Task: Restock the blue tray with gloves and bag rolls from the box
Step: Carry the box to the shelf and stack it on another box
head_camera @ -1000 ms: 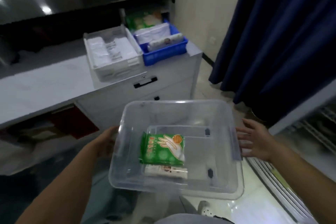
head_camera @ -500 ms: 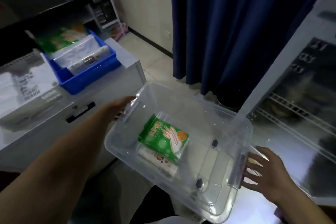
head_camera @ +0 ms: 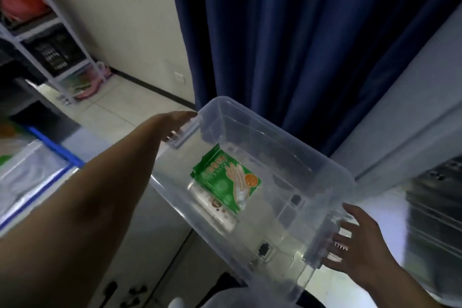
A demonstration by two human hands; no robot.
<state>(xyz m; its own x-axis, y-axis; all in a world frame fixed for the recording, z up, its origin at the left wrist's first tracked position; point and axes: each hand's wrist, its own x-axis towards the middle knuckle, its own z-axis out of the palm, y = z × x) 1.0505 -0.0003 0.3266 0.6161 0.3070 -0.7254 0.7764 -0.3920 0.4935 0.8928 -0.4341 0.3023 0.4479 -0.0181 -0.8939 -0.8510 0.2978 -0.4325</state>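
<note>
I carry a clear plastic box (head_camera: 275,130) between both hands, tilted across the middle of the view. A green pack of gloves (head_camera: 225,180) lies on its floor, partly on top of a white bag roll (head_camera: 215,207). My left hand (head_camera: 175,122) grips the far-left handle, thumb along the rim and fingers tucked under it. My right hand (head_camera: 357,245) supports the near-right handle with straight, spread fingers seen through the plastic. The blue tray (head_camera: 57,150) shows only as a blurred corner at the left edge, on the counter.
A dark blue curtain (head_camera: 300,32) hangs just behind the box. A white cabinet with dark handles (head_camera: 150,257) stands below it. A white shelf rack (head_camera: 57,45) stands at the far left, and a pale unit with wire shelves (head_camera: 425,220) at the right.
The view has swung right, away from the counter. The box has turned with my hands toward the curtain, and the blue tray has slid to the left edge. Both hands stay on the handles.
</note>
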